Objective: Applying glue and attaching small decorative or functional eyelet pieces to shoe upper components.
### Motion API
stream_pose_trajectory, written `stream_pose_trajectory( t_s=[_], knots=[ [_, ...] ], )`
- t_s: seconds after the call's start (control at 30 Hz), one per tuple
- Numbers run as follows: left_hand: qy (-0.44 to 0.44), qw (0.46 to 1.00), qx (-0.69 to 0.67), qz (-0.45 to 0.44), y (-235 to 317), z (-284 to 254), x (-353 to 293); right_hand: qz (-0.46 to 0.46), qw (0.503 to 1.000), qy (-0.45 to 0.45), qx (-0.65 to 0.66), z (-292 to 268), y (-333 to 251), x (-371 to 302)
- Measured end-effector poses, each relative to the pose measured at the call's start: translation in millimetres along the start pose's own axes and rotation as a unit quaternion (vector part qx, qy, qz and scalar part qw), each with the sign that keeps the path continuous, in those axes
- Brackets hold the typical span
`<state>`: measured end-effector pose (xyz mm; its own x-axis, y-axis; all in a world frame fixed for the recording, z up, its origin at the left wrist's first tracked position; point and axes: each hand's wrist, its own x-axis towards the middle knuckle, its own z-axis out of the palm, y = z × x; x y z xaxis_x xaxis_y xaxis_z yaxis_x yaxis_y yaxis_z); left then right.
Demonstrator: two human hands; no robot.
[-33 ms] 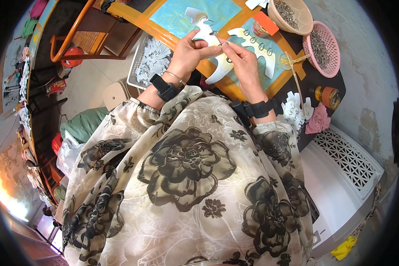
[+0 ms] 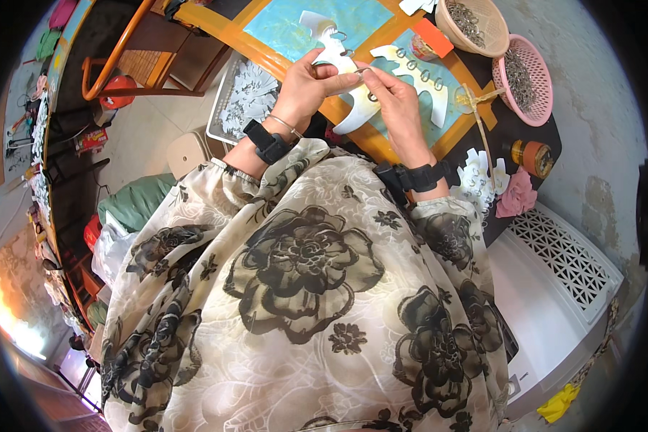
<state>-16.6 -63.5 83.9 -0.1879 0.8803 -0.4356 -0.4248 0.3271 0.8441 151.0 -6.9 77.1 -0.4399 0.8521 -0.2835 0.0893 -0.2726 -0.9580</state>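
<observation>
Over the taped table, my left hand [image 2: 306, 83] is closed on a white and pale-yellow cut-out piece [image 2: 360, 115] with curved prongs. Small metal rings [image 2: 338, 36] hang along its edge. My right hand [image 2: 398, 104] pinches at that same edge, thumb and forefinger closed on what looks like a small metal ring, mostly hidden by the fingertips. The two hands almost meet there. Just beyond my right hand lies a second similar cut-out piece [image 2: 432, 90] with several rings on it.
A beige basket [image 2: 491, 43] and a pink basket [image 2: 547, 86] of metal rings stand at the right. Near them are an orange block [image 2: 432, 37] and a tape roll [image 2: 536, 157]. A white tray [image 2: 214, 129] of cut-outs is at the left, by a chair [image 2: 86, 79].
</observation>
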Motion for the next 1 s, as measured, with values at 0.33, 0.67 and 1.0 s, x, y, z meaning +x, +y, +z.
stream_pose_trajectory(
  t_s=[0.33,0.67,1.0],
  knots=[
    [-0.006,0.998,-0.051,0.043,-5.3,2.2,8.4,-0.056,0.995,0.067,0.055,7.2,10.1,9.9],
    [0.029,0.995,-0.093,0.029,-17.3,-2.5,13.2,-0.139,0.984,0.027,-0.109,4.3,21.9,19.9],
    [0.04,0.999,0.019,-0.002,-59.0,-26.9,38.1,-0.134,0.957,-0.013,-0.255,-13.3,49.6,45.1]
  ],
)
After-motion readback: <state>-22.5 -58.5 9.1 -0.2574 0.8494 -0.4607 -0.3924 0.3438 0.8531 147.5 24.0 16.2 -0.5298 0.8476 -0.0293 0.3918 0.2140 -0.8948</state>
